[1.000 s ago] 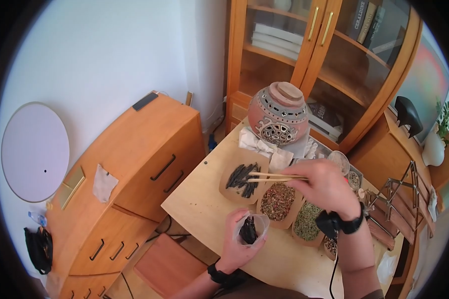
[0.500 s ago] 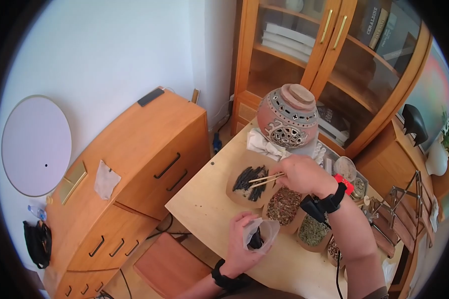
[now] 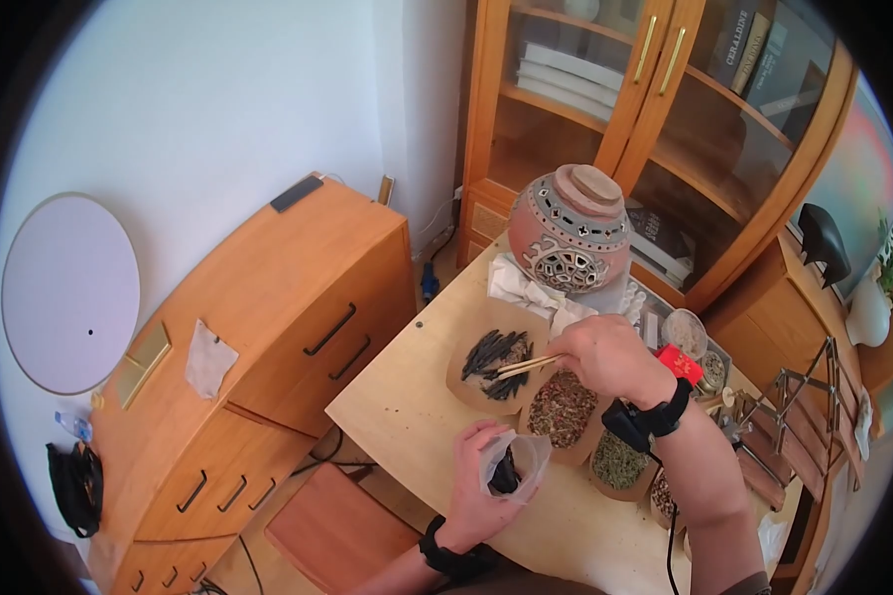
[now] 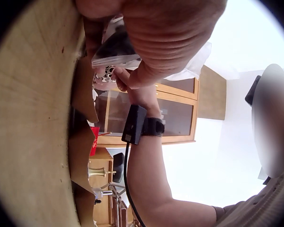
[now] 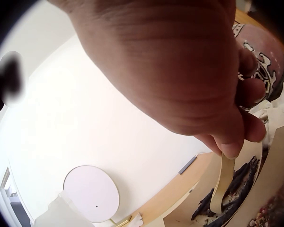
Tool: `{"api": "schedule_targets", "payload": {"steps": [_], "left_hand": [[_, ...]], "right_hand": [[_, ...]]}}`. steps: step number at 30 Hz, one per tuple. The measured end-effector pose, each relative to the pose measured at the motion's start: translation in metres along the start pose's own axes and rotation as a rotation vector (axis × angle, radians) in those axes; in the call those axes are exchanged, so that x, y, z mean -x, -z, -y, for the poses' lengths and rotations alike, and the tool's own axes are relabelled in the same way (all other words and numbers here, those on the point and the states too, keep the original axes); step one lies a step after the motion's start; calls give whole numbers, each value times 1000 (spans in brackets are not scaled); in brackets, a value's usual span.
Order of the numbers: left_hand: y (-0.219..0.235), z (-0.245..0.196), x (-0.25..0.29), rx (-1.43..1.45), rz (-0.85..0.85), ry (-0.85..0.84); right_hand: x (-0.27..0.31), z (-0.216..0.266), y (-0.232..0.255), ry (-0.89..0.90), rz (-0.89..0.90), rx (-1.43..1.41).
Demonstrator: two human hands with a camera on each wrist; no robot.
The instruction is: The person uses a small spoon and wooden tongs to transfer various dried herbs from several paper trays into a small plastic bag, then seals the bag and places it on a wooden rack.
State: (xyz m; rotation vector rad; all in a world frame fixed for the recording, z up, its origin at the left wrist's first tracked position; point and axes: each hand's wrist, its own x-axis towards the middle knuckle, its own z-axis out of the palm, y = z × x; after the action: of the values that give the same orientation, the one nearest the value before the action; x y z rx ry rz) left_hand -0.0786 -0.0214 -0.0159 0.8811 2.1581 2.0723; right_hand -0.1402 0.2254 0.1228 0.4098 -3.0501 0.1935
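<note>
My left hand (image 3: 469, 496) holds a small clear plastic bag (image 3: 534, 458) upright with its mouth spread. Dark pieces (image 3: 505, 474) lie inside the bag. In my right hand (image 3: 615, 359) a pair of pale wooden tongs (image 3: 532, 366) is pinched near the fingertips. Their tips reach down among black, stick-like dried pieces (image 3: 489, 352) in a brown paper tray (image 3: 460, 391). Seen from the right wrist, one flat strip of the tongs (image 5: 223, 182) slopes down to the black sticks (image 5: 244, 183); the hand covers the rest.
Beside that tray stand others with reddish dried mix (image 3: 562, 412) and green dried herb (image 3: 620, 461). A patterned clay pot (image 3: 571, 230) stands behind, near white crumpled tissue (image 3: 514, 283). A red packet (image 3: 680, 366) and a folding wooden rack (image 3: 789, 436) are at the right.
My right hand has come left and closer to the black sticks, and the tong tips have shifted lower among them. The red packet has come into view. My left hand keeps holding the bag.
</note>
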Motion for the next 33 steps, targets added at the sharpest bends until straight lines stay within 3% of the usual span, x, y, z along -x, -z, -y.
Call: {"api": "schedule_targets", "payload": {"steps": [6, 9, 14, 22, 28, 33], "left_hand": [[-1, -3, -1, -34, -29, -20], [-1, -5, 0, -37, -40, -15], [-2, 0, 4, -42, -42, 25], [-5, 3, 5, 3, -37, 3], [-4, -2, 4, -20, -12, 7], [-1, -2, 4, -66, -25, -9]], "right_hand": [[12, 1, 10, -48, -45, -27], [21, 0, 16, 10, -157, -84], [61, 23, 56, -67, -284, -199], [134, 74, 96, -56, -280, -230], [133, 100, 85, -37, -223, -29], [136, 105, 87, -46, -221, -126]]}}
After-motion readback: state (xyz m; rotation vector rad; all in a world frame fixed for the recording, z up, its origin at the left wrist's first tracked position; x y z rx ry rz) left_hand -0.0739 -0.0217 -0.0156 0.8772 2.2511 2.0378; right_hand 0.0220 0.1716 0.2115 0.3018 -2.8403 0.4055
